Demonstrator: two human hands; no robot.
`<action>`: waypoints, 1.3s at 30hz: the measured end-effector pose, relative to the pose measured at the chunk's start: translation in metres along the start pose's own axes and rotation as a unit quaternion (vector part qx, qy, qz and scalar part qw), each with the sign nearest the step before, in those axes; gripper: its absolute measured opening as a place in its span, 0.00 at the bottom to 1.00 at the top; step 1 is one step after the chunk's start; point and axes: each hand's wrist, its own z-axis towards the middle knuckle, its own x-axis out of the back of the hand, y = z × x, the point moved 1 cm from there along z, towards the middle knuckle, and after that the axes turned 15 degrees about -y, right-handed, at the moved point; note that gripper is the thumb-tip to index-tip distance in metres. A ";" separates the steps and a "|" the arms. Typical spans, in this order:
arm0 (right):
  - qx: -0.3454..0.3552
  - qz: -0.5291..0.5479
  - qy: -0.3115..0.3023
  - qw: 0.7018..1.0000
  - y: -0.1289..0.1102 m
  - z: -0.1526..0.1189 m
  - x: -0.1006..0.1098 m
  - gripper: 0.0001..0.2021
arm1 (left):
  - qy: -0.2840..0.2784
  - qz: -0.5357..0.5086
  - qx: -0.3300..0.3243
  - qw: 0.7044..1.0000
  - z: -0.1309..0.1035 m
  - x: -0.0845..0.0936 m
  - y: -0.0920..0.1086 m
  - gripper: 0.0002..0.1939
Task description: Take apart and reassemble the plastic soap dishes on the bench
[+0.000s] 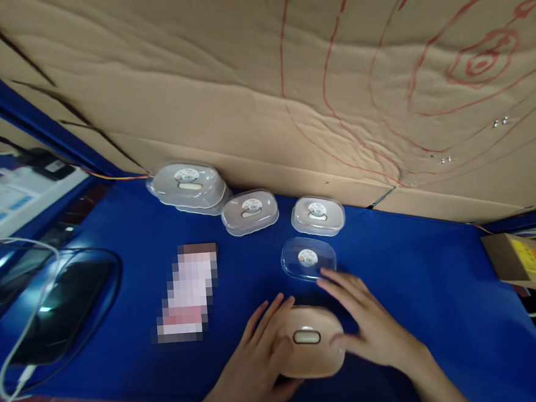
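Note:
A beige, rounded oblong box (322,359) with a small oval cream button in its top lies at the near edge of the blue table. My left hand (264,348) holds its left side, fingers along the far side and thumb low at the front. My right hand (372,322) is spread at the right, its thumb at the box's right edge. The right fingertips reach to the near right corner of a clear plastic cover (295,263) with a round white label; whether they touch it I cannot tell. Just beyond that cover sits a covered box (329,221).
Another covered box (267,219) and a stack of similar boxes (170,186) stand along the cardboard wall (226,124). A blurred-out phone-shaped thing (189,286) lies left of my hands. Farther left are a black phone (68,307) and a white cable (16,347). A cardboard box (506,264) stands right.

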 end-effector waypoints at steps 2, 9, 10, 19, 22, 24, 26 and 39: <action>0.013 0.007 -0.054 0.998 -0.013 -0.010 -0.007 0.51 | -0.005 -0.025 0.013 1.000 0.003 0.007 -0.004 0.22; -0.011 0.109 -0.018 0.994 -0.023 -0.021 -0.049 0.56 | -0.048 -0.242 0.064 0.967 0.011 0.016 -0.020 0.40; -0.022 0.147 -0.011 0.989 -0.022 -0.023 -0.052 0.58 | -0.042 -0.278 0.065 0.957 0.012 0.017 -0.021 0.39; -0.087 0.193 0.034 0.977 -0.025 -0.048 -0.083 0.58 | -0.004 -0.368 0.086 0.926 0.013 0.024 -0.031 0.30; -0.081 0.092 0.061 0.991 -0.026 -0.062 -0.099 0.57 | -0.017 -0.286 0.095 0.953 0.016 0.029 -0.037 0.31; -0.053 0.023 0.085 0.995 -0.028 -0.069 -0.109 0.56 | -0.039 -0.248 0.089 0.964 0.022 0.030 -0.039 0.33; -0.030 -0.037 0.127 0.991 -0.032 -0.073 -0.117 0.53 | -0.060 -0.205 0.073 0.974 0.031 0.031 -0.037 0.33; -0.088 -0.112 0.196 0.970 -0.067 -0.024 -0.116 0.40 | 0.054 0.121 0.158 0.979 0.082 0.098 -0.080 0.29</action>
